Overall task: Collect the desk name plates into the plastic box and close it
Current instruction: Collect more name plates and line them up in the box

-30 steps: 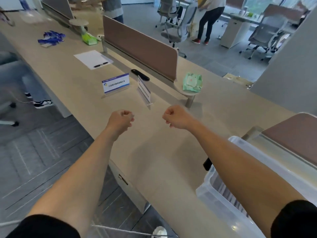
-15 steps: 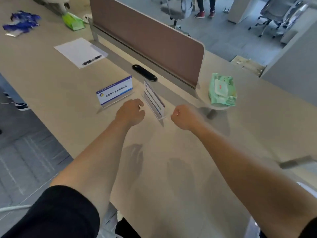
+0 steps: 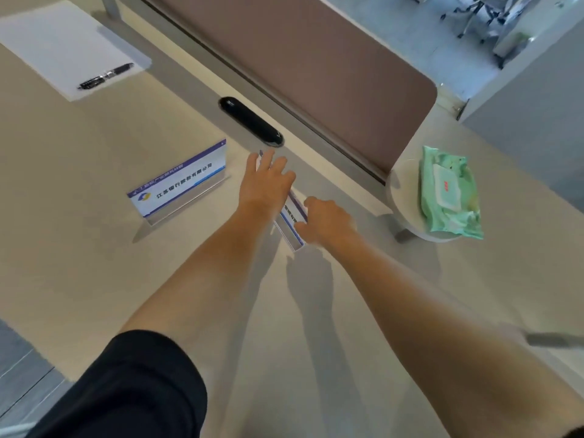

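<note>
Fists have opened: left hand point(image 3: 265, 181) spreads over the nearer name plate point(image 3: 292, 221), right hand point(image 3: 328, 221) seemingly pinching it — pickup starting.

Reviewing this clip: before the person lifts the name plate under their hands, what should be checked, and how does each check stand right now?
1. Left hand on the near name plate: ok, fingers spread over its far end.
2. Right hand on it: ok, at its near end.
3. Firm grip: cannot tell, fingers hide the edges.
4. Second name plate clear of the hands: ok, standing apart to the left.
5. Plastic box ready: cannot tell, out of view.
</note>
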### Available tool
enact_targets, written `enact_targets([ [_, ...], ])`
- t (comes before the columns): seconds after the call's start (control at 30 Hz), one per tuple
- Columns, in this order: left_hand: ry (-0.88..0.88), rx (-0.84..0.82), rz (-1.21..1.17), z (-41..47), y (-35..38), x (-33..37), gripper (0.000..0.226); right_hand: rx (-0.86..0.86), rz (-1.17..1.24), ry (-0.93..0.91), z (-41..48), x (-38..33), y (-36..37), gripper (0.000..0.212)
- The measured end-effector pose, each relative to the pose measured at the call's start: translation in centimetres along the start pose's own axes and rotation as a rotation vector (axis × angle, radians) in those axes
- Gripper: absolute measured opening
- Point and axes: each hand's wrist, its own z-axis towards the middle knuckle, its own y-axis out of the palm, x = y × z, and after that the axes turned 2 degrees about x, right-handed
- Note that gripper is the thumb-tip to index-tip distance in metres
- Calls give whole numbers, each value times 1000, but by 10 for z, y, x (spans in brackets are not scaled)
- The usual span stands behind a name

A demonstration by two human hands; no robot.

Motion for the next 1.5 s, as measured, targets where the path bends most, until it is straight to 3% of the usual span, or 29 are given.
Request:
enact_targets([
  [0.13,30,-6,58,11,5,-3,36,-31,8,-57,15,8,4,23],
  [0.23,7,-107,162,7,2,14,17,-10,-16,-76,23,16,3,21],
  [0.37,-95,-244,-4,-10,2,32,25,-19,-36,-96,14,25,1,24],
  [0.53,-7,-309,-4,-45,-8,52,28,-44,-24,-114,-17,42,13,19],
  [0.7,-46,-285,-102,-98,-19,75,30,10,248,-20,-67,80,18,64],
  [0.83,-221,-246,-340,-148,-58,110,14,93,732,-11,-125,107,13,89],
  [0.93,-287,-197,-450,-187,-92,154,13,113,1062,-69,-177,123,-3,89],
  [1.03,-312,-145,-508,-228,-123,206,17,95,1218,-57,-232,144,-20,84],
  [1.2,-312,-80,-569,-275,-165,275,7,221,1215,-81,-295,192,-35,68],
  [1.3,-221,-91,-790,-299,-177,303,4,303,1223,-85,-330,223,-43,67],
  [1.4,-65,-124,-1113,-327,-176,319,53,337,1202,-64,-364,253,-51,70],
  [1.5,74,-275,-1436,-353,-170,328,77,335,1326,-87,-392,273,-61,57],
])
